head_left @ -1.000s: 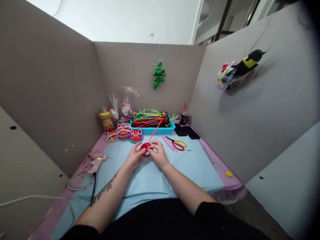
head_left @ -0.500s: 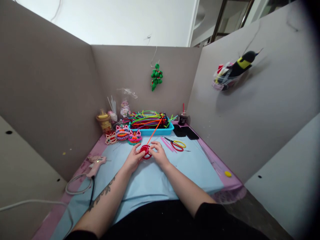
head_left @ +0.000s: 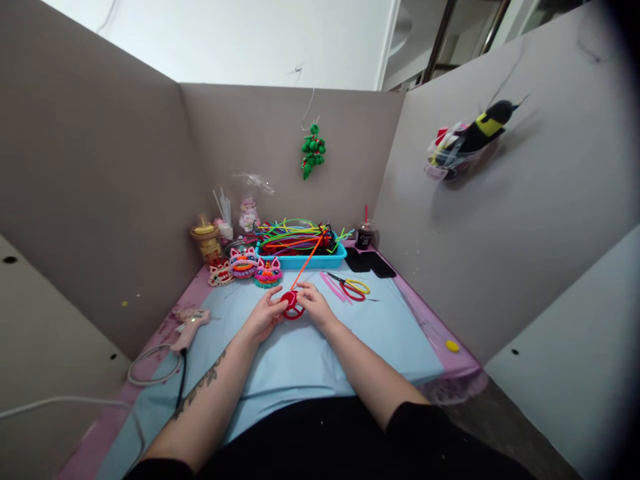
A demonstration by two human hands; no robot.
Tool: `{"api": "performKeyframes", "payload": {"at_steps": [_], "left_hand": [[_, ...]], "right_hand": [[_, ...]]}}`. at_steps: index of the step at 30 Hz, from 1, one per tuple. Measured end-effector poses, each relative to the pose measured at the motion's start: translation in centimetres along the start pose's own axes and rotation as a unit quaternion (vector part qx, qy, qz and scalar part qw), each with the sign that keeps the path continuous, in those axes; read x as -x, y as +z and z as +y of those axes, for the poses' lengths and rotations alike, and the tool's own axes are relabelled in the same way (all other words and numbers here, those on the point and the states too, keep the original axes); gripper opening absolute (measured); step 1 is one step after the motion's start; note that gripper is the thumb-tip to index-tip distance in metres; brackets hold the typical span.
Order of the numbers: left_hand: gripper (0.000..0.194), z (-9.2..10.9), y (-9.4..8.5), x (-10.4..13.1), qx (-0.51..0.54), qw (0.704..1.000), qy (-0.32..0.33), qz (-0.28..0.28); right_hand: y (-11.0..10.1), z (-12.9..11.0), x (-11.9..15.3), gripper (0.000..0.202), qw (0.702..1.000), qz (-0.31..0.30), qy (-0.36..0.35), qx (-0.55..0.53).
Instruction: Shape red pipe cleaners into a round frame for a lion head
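Between my hands, above the blue table cover (head_left: 280, 373), is a round red piece made of bent pipe cleaners (head_left: 293, 313), with open gaps in its lower part. My left hand (head_left: 267, 313) grips its left side, thumb on top. At its upper right, my right hand (head_left: 313, 305) pinches the edge between thumb and fingers. An orange pipe cleaner (head_left: 306, 267) rises from the piece toward the tray behind; where its lower end meets the red piece is too small to make out.
Behind stands a blue tray (head_left: 300, 262) of colourful pipe cleaners. Finished animal-face pieces (head_left: 243, 263) sit left of it. Red-and-yellow scissors (head_left: 351, 287) and pink pipe cleaners (head_left: 336, 288) lie right. A pink glue gun (head_left: 191, 329) with its cord rests at left. Grey panels enclose three sides.
The red piece has turned slightly, showing more of its open gaps below my fingers. Both hands keep hold of it. The whole view has shifted a little.
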State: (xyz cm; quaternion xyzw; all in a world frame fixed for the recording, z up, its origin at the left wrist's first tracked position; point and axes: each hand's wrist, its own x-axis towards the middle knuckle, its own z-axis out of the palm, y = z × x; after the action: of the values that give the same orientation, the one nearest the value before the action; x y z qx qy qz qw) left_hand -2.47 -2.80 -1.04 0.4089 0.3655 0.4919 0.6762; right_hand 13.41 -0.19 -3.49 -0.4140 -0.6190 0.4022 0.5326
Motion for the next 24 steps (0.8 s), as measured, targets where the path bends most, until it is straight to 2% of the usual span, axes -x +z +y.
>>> {"api": "performKeyframes", "payload": {"at_steps": [2, 4, 6, 8, 11, 14, 16, 19, 22, 24], "left_hand": [[0.064, -0.1, 0.0, -0.2, -0.022, 0.999, 0.029, 0.036], [0.058, -0.2, 0.0, -0.4, -0.075, 0.988, 0.092, 0.103], [0.047, -0.5, 0.0, -0.5, -0.157, 0.960, 0.167, 0.161], [0.036, -0.8, 0.3, -0.5, -0.227, 0.935, 0.212, 0.170], [0.039, -1.1, 0.8, -0.4, -0.238, 0.944, 0.191, 0.128], [0.057, -1.0, 1.1, -0.2, -0.198, 0.956, 0.176, 0.126], [0.061, -0.8, 1.0, -0.2, -0.172, 0.962, 0.172, 0.126], [0.057, -0.4, 0.8, -0.3, -0.134, 0.973, 0.154, 0.107], [0.050, -0.4, 0.5, -0.4, -0.102, 0.979, 0.141, 0.102], [0.047, -0.4, 0.4, -0.5, -0.086, 0.980, 0.138, 0.112]], "right_hand": [[0.2, 0.2, -0.1, 0.021, 1.000, 0.010, 0.011, -0.020], [0.3, 0.3, -0.1, 0.022, 0.999, 0.041, 0.020, -0.027], [0.5, 0.4, -0.2, 0.023, 0.996, 0.080, 0.022, -0.024], [0.7, 0.4, -0.2, 0.024, 0.994, 0.109, 0.015, -0.022], [0.9, 0.3, -0.2, 0.022, 0.992, 0.123, 0.007, -0.032], [1.2, 0.2, 0.0, 0.021, 0.994, 0.110, 0.010, -0.021], [1.4, 0.0, 0.2, 0.019, 0.995, 0.095, 0.003, 0.002], [1.6, -0.5, 0.6, 0.017, 0.994, 0.086, -0.032, 0.056], [1.7, -1.5, 1.2, 0.010, 0.984, 0.102, -0.080, 0.122], [1.6, -2.1, 1.7, 0.015, 0.972, 0.109, -0.128, 0.164]]}}
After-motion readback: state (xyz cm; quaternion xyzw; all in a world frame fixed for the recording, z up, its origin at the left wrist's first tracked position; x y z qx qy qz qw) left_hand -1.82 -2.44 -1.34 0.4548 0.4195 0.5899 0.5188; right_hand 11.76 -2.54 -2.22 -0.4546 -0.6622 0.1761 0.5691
